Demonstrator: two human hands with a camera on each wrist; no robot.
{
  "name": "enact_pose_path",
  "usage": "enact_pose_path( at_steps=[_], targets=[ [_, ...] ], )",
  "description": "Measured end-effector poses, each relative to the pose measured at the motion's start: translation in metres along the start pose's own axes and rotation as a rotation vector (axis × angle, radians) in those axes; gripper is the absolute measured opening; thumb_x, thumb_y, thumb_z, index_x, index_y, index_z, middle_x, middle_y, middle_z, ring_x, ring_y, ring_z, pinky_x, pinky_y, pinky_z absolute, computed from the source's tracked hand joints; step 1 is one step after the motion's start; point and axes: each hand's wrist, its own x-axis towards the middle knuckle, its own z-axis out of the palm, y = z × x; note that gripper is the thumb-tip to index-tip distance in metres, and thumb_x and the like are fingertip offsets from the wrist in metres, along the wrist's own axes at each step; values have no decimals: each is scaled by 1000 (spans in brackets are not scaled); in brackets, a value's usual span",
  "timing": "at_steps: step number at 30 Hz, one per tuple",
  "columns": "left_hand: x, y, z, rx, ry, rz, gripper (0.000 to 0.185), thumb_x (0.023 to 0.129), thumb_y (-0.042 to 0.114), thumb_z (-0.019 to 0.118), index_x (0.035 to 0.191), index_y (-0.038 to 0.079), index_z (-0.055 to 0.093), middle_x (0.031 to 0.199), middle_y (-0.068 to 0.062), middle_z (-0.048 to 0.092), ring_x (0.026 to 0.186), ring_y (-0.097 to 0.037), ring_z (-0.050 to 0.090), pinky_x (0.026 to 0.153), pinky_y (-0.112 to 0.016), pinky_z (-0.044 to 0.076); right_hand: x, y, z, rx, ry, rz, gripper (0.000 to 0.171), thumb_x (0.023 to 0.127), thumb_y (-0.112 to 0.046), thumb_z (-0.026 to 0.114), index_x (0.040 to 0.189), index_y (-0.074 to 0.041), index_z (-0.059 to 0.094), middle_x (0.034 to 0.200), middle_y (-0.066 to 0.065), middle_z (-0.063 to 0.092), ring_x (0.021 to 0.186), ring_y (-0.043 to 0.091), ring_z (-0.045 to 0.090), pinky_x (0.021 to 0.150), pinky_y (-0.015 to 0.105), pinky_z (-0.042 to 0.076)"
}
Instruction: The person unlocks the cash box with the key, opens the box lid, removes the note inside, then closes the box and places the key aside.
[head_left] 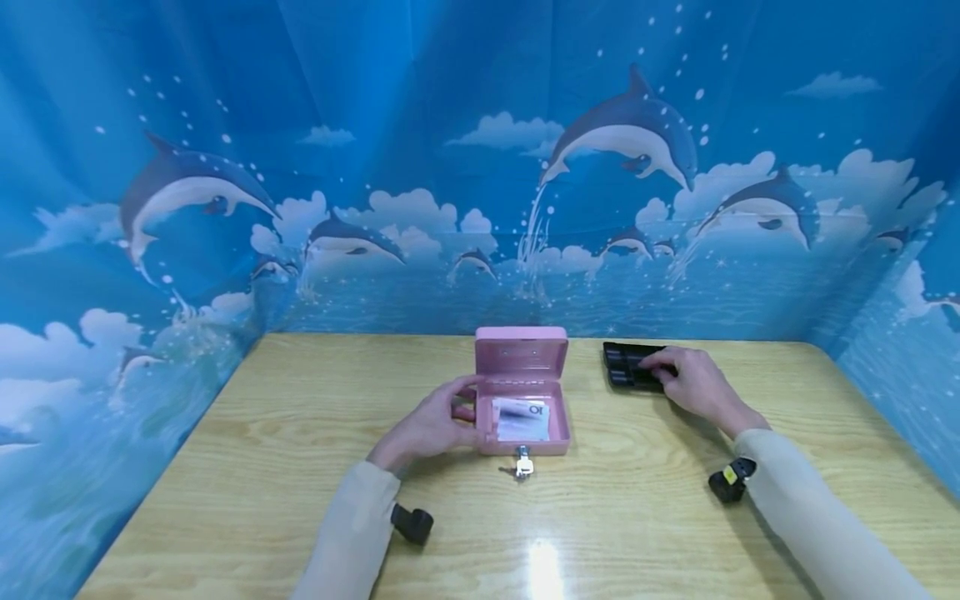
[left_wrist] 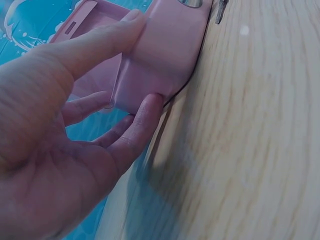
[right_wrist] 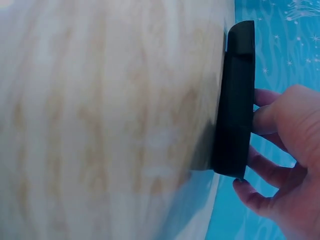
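Note:
A pink cash box (head_left: 540, 447) stands on the table with its lid (head_left: 521, 333) raised at the back. Inside lie banknotes (head_left: 522, 421), the top one showing a 10. My left hand (head_left: 435, 423) holds the box by its left side, the thumb at the rim and the fingers against the side wall (left_wrist: 135, 87). Keys (head_left: 524, 467) hang from the front lock. To the right, a black compartment tray (head_left: 621, 367) lies near the table's far edge. My right hand (head_left: 697, 383) pinches this tray (right_wrist: 235, 100) with its thumb and fingers, covering its right end in the head view.
The wood-grain table (head_left: 300, 500) reaches back to a blue curtain (head_left: 420, 267) printed with dolphins, which also runs along both sides. Each sleeve carries a black wrist camera (head_left: 412, 525). Light glares off the tabletop near the front.

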Motion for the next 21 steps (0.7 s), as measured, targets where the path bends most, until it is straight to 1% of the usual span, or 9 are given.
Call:
enact_pose_path(
  at_steps=[1, 3, 5, 6, 8, 12, 15, 18, 21],
  targets=[
    [0, 0, 0, -1, -1, 1, 95, 76, 14, 89, 157, 19, 39, 144, -14, 54, 120, -28, 62, 104, -46, 56, 0, 0, -1, 1, -2, 1, 29, 92, 7, 60, 114, -4, 76, 118, 25, 73, 87, 33, 70, 72, 42, 54],
    [0, 0, 0, -3, -4, 4, 95, 76, 13, 89, 157, 19, 39, 145, -14, 53, 120, -28, 62, 103, -46, 56, 0, 0, -2, 1, -2, 4, 28, 93, 5, 61, 116, -3, 75, 119, 26, 72, 92, 38, 70, 76, 50, 57],
    [0, -1, -1, -8, -7, 5, 95, 77, 12, 88, 157, 19, 38, 145, -14, 53, 120, -28, 62, 104, -46, 56, -1, -1, -4, -5, 16, 5, 26, 94, 3, 64, 116, -3, 75, 118, 26, 72, 98, 43, 70, 82, 57, 58],
    [0, -1, -1, -8, -8, 5, 95, 77, 11, 88, 157, 19, 38, 145, -15, 53, 120, -28, 62, 103, -46, 56, -2, -1, -5, -9, 28, 7, 25, 94, 1, 65, 116, -3, 75, 118, 26, 72, 101, 44, 70, 83, 59, 57],
    [0, -1, -1, -1, -8, 5, 95, 77, 12, 88, 157, 19, 39, 144, -14, 54, 120, -28, 62, 104, -46, 56, -3, -4, -7, -11, 54, 15, 23, 95, -3, 66, 116, -4, 75, 118, 25, 73, 97, 43, 70, 80, 58, 57],
    [0, 0, -1, 7, -5, 3, 94, 77, 12, 88, 157, 19, 39, 143, -14, 54, 120, -28, 62, 104, -46, 55, -8, -13, -10, 7, 83, 26, 23, 98, -15, 67, 118, -6, 75, 119, 23, 73, 101, 44, 69, 83, 61, 56],
    [0, 1, 0, 17, 0, -7, 93, 77, 14, 89, 156, 21, 39, 143, -12, 54, 119, -26, 62, 104, -45, 55, -11, -20, -11, 30, 80, 28, 28, 100, -24, 66, 120, -7, 75, 120, 21, 73, 109, 44, 68, 90, 63, 54],
    [0, 1, 0, 23, -2, -5, 92, 79, 13, 88, 156, 19, 40, 143, -13, 54, 119, -26, 62, 104, -44, 55, -15, -26, -9, 50, 78, 29, 31, 101, -30, 66, 121, -9, 75, 120, 19, 74, 107, 41, 69, 87, 59, 57],
    [1, 2, -1, 25, -9, -1, 91, 79, 11, 87, 157, 18, 39, 143, -14, 54, 120, -27, 62, 105, -44, 55, -17, -33, -6, 67, 83, 30, 31, 100, -31, 67, 120, -10, 75, 118, 17, 74, 102, 36, 71, 81, 51, 59]
  ],
)
